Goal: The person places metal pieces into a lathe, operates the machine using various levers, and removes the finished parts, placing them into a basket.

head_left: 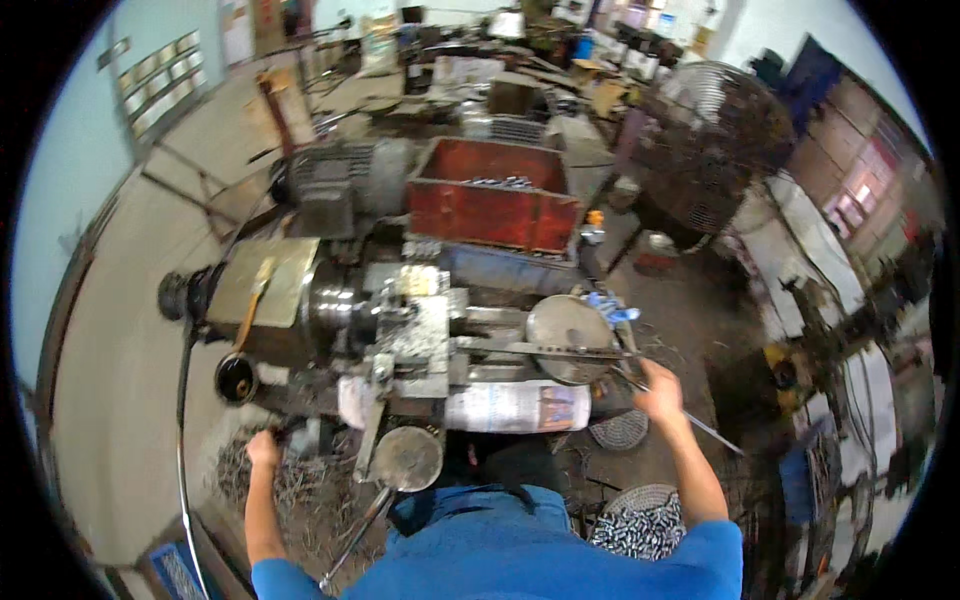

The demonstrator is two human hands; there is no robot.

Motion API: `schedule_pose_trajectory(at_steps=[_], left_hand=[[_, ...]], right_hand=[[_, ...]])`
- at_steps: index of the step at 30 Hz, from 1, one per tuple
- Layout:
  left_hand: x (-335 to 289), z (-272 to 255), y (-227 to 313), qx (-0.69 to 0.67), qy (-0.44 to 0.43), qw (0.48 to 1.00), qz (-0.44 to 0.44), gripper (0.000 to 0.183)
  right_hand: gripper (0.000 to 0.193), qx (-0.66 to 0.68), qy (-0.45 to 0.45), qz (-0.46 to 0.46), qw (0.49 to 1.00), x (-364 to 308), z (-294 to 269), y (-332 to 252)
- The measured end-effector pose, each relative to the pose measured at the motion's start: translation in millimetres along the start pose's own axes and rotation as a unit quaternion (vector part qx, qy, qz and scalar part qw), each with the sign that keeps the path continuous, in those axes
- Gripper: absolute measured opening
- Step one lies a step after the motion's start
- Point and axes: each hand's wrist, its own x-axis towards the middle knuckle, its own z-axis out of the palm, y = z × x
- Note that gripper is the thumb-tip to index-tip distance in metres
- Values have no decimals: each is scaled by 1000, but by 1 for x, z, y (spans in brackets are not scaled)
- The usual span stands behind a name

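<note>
Two bare hands at a lathe (415, 320), mid-view. R hand (658, 392) at a metal lever (714, 433), R end; blur, can't tell if gripped. L hand (263, 450) curled, contents hidden. Legs mostly hidden. Grey floor (110, 400), swarf (240, 475) lower L; red bin (490, 205) behind, cage fan (705, 140) back R.

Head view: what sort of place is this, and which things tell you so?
Probably a small metalworking shop. It has a lathe-like machine, a red bin holding small shiny pieces, and what look like metal shavings piled below.
</note>
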Motion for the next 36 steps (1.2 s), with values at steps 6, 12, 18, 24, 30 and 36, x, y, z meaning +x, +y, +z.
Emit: schedule_pose_trajectory(at_steps=[6, 12, 18, 24, 30, 36], left_hand=[[-52, 17, -36, -144, 3, 983, -116, 42], [-86, 51, -81, -179, -26, 977, -113, 40], [-100, 59, -75, -218, -121, 957, -148, 46], [-75, 63, -76, -255, -139, 945, -147, 41], [-68, 32, -47, -219, -96, 966, -97, 33], [-46, -10, -20, -164, -38, 984, -53, 43]], right_hand=[[27, -239, -12, 203, 949, -105, 35, 144], [20, -224, -21, 218, 949, -175, 56, 101], [25, -14, -63, 297, 953, -204, 47, -13], [28, 83, -58, 329, 939, -209, 46, -64], [32, 97, -57, 307, 945, -209, 45, -60], [28, -180, -106, 235, 949, -184, 46, 67]])
